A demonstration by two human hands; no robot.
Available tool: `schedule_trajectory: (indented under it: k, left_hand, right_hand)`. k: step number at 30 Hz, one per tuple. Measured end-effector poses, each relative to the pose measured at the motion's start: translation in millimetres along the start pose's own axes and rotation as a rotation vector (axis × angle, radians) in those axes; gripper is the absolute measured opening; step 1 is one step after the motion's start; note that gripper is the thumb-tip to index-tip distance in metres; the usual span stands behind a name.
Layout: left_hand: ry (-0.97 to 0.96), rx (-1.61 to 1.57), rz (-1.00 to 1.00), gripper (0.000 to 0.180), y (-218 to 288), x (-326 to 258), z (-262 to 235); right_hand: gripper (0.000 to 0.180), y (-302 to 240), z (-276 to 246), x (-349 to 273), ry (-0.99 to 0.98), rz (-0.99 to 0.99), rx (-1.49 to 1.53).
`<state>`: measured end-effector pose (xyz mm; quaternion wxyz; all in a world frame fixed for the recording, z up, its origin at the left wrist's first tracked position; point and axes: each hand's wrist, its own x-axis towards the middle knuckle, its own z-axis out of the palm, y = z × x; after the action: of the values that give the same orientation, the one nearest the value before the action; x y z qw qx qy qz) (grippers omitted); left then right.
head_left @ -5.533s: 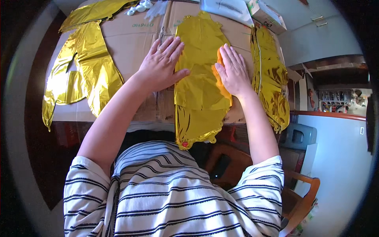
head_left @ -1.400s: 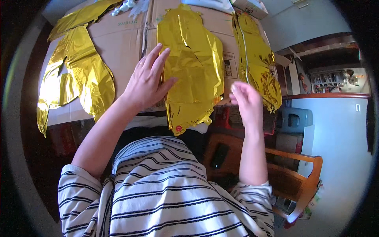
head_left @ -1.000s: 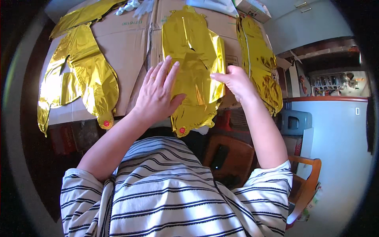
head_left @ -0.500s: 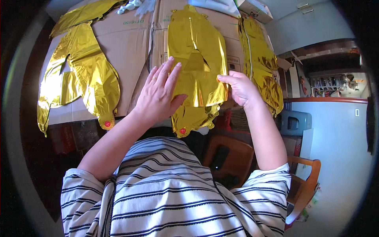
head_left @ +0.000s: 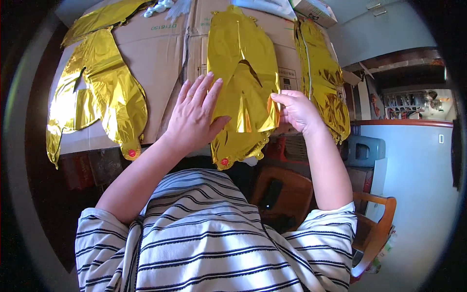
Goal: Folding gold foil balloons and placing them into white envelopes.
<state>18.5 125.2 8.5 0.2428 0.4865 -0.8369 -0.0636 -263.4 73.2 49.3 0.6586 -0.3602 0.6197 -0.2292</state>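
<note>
A flat gold foil balloon [head_left: 241,73] lies on brown cardboard [head_left: 160,63] in front of me. Its lower right side is folded over toward the middle. My left hand [head_left: 194,117] lies flat, fingers spread, on the balloon's left edge and the cardboard. My right hand [head_left: 296,111] pinches the folded flap at the balloon's right edge. The balloon's tail with a red dot [head_left: 224,161] hangs over the near table edge.
A second gold foil balloon [head_left: 104,92] lies to the left, a third [head_left: 321,73] to the right, and another [head_left: 102,17] at the far left. A wooden chair [head_left: 374,233] stands at the lower right. A cardboard box [head_left: 315,9] sits at the far edge.
My right hand left the balloon, came back and took its right edge, folding the flap over toward the middle. My left hand stayed pressed at the balloon's left side.
</note>
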Motion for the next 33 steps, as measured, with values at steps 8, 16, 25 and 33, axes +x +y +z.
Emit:
schedule_trajectory:
  k: [8,16,25,33]
  left_hand:
    - [0.015,-0.019,0.000,0.078,0.1,-0.1,-1.9]
    - [0.039,-0.184,-0.038,0.077,-5.4,6.5,-2.6]
    - [0.053,-0.059,0.027,0.074,-7.6,4.6,-0.2]
    - [0.014,-0.042,0.014,0.074,-8.5,3.9,1.3]
  right_hand:
    - [0.031,-6.8,-0.2,0.1,0.542,-0.362,-0.974]
    - [0.028,-15.5,0.2,31.8,0.429,-0.326,-0.568]
    - [0.015,-35.1,-7.0,46.1,0.109,-0.085,-0.254]
    - [0.034,-31.2,23.9,14.5,0.703,-0.453,-1.118]
